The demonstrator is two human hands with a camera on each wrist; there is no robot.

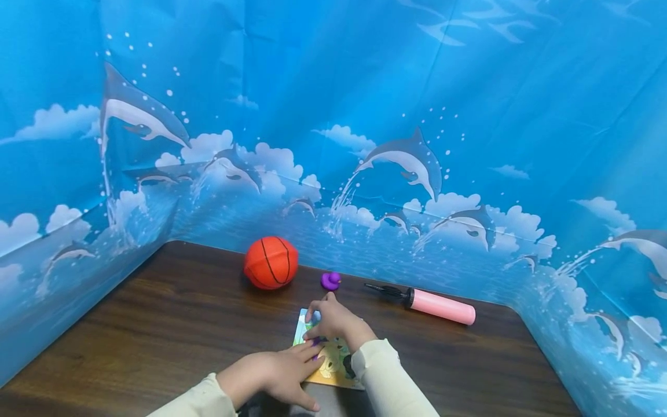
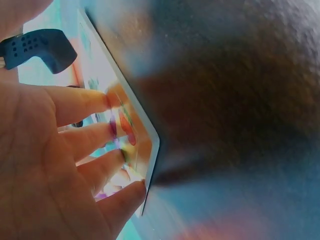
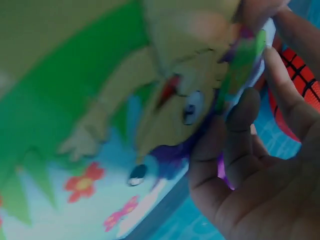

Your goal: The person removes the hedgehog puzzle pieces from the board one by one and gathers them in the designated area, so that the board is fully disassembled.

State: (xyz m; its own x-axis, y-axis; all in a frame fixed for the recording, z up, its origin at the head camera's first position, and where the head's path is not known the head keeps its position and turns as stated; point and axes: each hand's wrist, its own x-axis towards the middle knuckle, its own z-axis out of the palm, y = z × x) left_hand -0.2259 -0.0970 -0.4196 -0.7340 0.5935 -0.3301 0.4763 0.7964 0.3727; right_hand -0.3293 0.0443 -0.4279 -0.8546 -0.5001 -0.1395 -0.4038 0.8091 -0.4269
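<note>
A flat cartoon picture board (image 1: 333, 379) lies on the table in front of me, partly covered by both hands. My left hand (image 1: 278, 370) rests with spread fingers on its left side; in the left wrist view the fingertips (image 2: 137, 187) touch the picture near the edge. Over the far left part of the board, my right hand (image 1: 334, 319) has bent fingers. In the right wrist view its thumb and index finger pinch a small green picture piece (image 3: 250, 60) at the board's edge. Part of that piece is hidden by the fingers.
Beyond the board, an orange-red toy basketball (image 1: 271, 262) sits at the back left. A purple rubber duck (image 1: 330, 281) stands right of it, then a pink hand pump (image 1: 442, 305) with a black nozzle. A blue dolphin-print sheet (image 1: 333, 174) rises behind the dark wooden table (image 1: 156, 324).
</note>
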